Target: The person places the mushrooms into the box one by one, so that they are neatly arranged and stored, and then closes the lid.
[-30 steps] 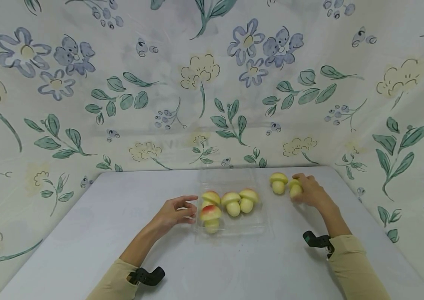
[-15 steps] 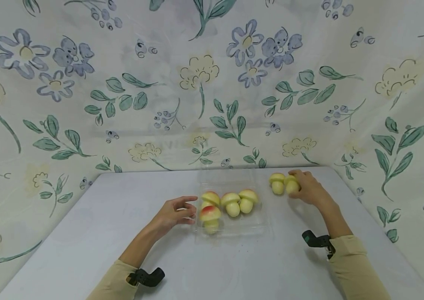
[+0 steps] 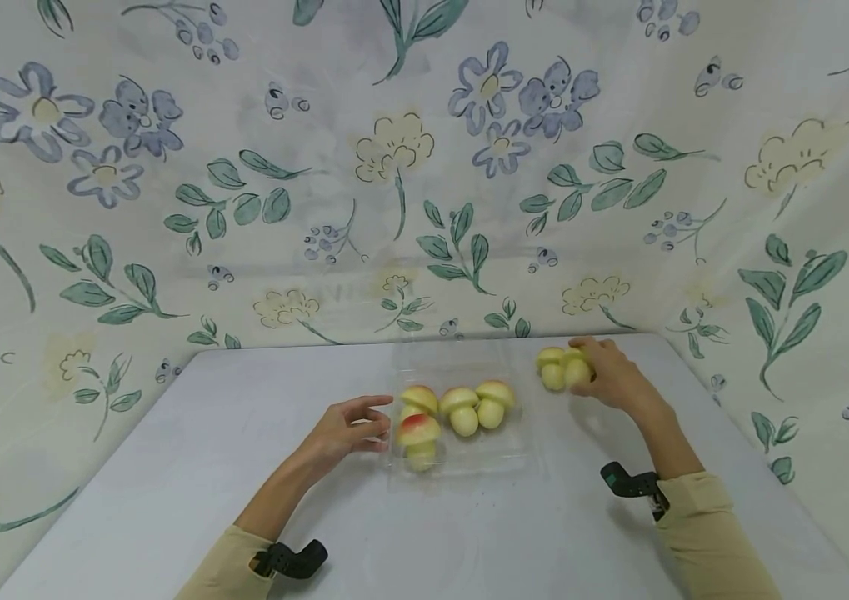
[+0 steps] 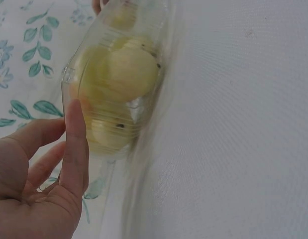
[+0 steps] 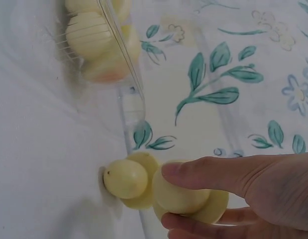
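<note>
In the head view a clear plastic box (image 3: pixel 484 462) holds several pale yellow-green toy mushrooms (image 3: pixel 463 417), some with red-tinted caps. At the box's left side is my left hand (image 3: pixel 349 432); its extended fingers (image 4: pixel 74 144) touch the clear wall in the left wrist view. To the right of the box, my right hand (image 3: pixel 619 379) pinches a yellow toy mushroom (image 5: pixel 181 194) between thumb and fingers. Right beside the held one, another toy mushroom (image 3: pixel 551 372) stands upright on the table; whether the two touch I cannot tell.
The clear lid (image 3: pixel 454 354) stands open behind the box. A white table (image 3: pixel 424 542) lies under everything. Floral cloth (image 3: pixel 304 217) rises along the table's back edge and sides. A black wrist camera (image 3: pixel 297 558) sits on each forearm.
My right hand has moved slightly left with the toy mushroom, bringing it up beside the standing one. My left hand has stayed at the box.
</note>
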`<act>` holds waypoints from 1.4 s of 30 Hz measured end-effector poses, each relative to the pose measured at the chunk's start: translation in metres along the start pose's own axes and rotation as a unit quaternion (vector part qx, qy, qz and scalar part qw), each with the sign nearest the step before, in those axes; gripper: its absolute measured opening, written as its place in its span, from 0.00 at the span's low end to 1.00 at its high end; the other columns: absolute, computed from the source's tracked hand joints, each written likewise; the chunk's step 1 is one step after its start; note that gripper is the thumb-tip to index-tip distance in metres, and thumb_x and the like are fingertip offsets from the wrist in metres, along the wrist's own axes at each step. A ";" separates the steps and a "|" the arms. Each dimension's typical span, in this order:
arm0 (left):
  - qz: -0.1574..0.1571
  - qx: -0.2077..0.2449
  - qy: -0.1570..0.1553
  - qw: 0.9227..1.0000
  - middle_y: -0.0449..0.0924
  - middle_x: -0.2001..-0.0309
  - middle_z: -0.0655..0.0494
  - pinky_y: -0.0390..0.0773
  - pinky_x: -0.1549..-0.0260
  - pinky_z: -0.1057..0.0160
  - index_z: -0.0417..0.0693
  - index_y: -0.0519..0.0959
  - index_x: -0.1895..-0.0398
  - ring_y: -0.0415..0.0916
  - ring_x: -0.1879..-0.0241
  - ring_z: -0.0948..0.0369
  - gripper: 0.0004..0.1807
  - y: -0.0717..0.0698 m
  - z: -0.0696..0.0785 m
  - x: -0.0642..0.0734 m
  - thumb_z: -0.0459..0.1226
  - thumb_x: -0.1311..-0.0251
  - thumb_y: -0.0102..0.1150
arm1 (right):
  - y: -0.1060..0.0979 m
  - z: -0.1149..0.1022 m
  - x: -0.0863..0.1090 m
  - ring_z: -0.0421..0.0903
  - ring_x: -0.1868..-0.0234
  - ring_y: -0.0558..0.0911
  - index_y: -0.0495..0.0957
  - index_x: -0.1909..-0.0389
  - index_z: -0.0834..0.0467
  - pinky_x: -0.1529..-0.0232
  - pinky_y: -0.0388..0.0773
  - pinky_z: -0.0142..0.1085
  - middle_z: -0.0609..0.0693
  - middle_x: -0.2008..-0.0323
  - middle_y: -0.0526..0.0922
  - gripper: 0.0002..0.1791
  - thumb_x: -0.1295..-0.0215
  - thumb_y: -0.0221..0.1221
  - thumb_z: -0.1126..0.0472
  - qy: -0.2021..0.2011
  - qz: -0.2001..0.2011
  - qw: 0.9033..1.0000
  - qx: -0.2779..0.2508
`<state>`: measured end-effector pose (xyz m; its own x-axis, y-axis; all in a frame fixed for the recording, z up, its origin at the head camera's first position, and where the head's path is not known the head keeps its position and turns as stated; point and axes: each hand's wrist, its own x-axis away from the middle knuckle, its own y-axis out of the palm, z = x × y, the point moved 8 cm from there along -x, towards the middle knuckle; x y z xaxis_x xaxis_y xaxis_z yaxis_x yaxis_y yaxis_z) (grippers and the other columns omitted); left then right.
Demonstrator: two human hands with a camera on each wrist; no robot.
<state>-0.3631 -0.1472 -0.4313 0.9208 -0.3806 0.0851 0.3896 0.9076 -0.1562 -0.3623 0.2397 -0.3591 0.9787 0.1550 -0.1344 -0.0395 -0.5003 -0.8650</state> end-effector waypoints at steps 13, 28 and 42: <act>-0.001 0.000 0.001 1.000 0.75 0.58 0.51 0.87 0.59 0.62 0.35 0.65 0.30 0.81 0.62 0.60 0.32 0.000 0.000 0.000 0.34 0.37 0.62 | -0.004 -0.018 0.003 0.67 0.43 0.72 0.64 0.32 0.59 0.48 0.73 0.64 0.72 0.37 0.65 0.36 0.41 0.66 0.61 -0.014 0.023 1.000 0.014; -0.004 0.000 0.007 1.000 0.76 0.58 0.52 0.87 0.59 0.63 0.35 0.65 0.31 0.81 0.62 0.61 0.32 0.001 0.002 0.001 0.33 0.36 0.62 | -0.001 -0.043 0.007 0.63 0.45 0.74 0.66 0.34 0.57 0.49 0.75 0.61 0.68 0.39 0.69 0.35 0.43 0.67 0.63 -0.032 0.026 0.999 0.024; 0.000 -0.002 0.003 1.000 0.76 0.58 0.52 0.87 0.60 0.63 0.35 0.65 0.31 0.81 0.62 0.61 0.32 0.001 0.000 0.000 0.34 0.37 0.63 | 0.007 -0.062 0.009 0.59 0.50 0.77 0.67 0.35 0.55 0.56 0.80 0.53 0.67 0.39 0.70 0.36 0.44 0.69 0.61 -0.066 0.023 0.997 0.043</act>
<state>-0.3625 -0.1469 -0.4314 0.9211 -0.3813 0.0783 0.3891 0.9072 -0.1599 -0.3416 0.1846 -0.3359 0.9405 0.2484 -0.2319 -0.1054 -0.4357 -0.8939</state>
